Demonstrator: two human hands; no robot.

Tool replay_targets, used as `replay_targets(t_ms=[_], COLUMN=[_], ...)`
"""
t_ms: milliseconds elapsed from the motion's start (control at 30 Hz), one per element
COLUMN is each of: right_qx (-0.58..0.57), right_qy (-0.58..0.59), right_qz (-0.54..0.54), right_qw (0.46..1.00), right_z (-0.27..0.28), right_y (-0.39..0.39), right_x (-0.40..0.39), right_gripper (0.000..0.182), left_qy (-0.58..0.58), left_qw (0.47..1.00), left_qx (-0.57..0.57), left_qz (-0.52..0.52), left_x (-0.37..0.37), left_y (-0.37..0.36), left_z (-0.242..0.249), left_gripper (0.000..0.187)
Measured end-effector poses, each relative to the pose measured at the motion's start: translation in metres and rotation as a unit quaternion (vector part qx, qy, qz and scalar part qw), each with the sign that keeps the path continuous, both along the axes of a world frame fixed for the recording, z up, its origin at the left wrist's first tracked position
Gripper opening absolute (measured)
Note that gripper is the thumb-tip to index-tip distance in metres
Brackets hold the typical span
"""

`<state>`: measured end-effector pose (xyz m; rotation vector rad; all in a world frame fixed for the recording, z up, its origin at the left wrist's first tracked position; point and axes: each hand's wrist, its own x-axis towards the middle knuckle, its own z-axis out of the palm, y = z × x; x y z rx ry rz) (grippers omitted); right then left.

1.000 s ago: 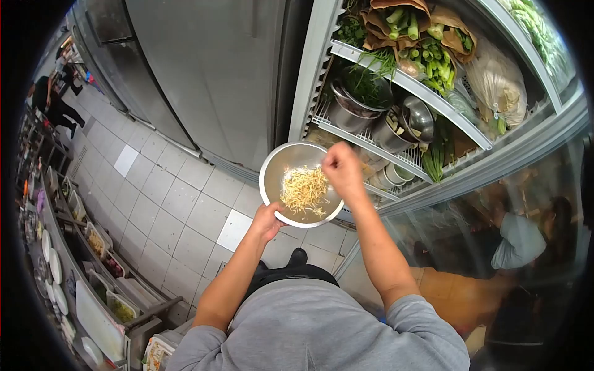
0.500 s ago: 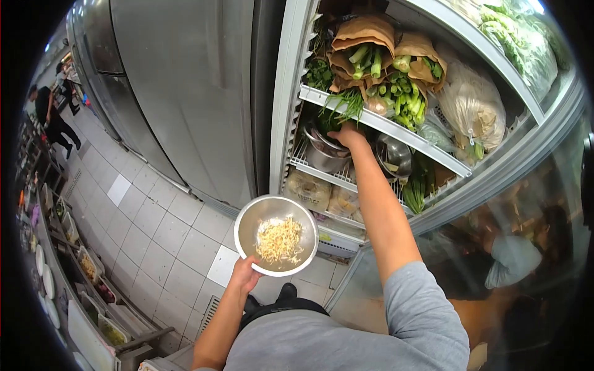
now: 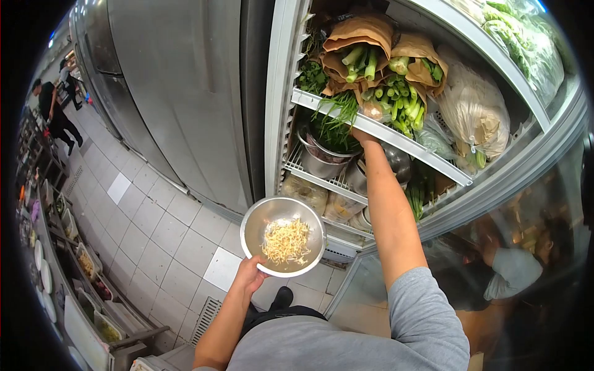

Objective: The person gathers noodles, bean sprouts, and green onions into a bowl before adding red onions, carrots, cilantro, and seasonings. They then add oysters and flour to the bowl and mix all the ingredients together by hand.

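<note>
Left hand (image 3: 250, 276) has the metal bowl (image 3: 251, 232) by the near-left rim, fingers closed on it. Bowl is in front of the body, over the tiled floor (image 3: 176, 247), just outside the open fridge. Bean sprouts (image 3: 287, 241) sit in a loose heap inside, bare metal around them.

Right arm is stretched into the fridge. Right hand (image 3: 364, 137) is at the white shelf edge (image 3: 427, 158), partly behind it, next to the pot (image 3: 320, 163) of leafy greens (image 3: 337, 132). Fingers hidden, can't tell if wide or narrow, or if holding anything.

Same shelf, to the right of that pot: a second metal container (image 3: 357, 177), partly behind the forearm, then long green vegetables (image 3: 419, 193). Shelf above: green stalks (image 3: 405, 102), paper-wrapped bundles (image 3: 359, 34) and a tied plastic bag (image 3: 473, 108). Bagged food (image 3: 305, 193) on the shelf below the pot.

Far left, a person in dark clothes (image 3: 54, 114) stands by the counter, well apart from both hands.
</note>
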<state>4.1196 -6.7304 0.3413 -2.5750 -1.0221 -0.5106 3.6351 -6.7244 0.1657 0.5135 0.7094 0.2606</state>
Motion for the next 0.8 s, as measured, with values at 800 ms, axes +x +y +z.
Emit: replay_targets(t_ms=[800], right_qx=[-0.095], right_qy=[0.332], right_qz=[0.294], right_qw=[0.891], right_z=[-0.060], right_y=[-0.089], right_x=[-0.194], right_gripper=[0.027], left_qy=[-0.031], left_qw=[0.999], left_qx=[0.001], left_qz=[-0.035], left_x=[0.045], left_y=[-0.003], left_z=[0.010], left_gripper=[0.046])
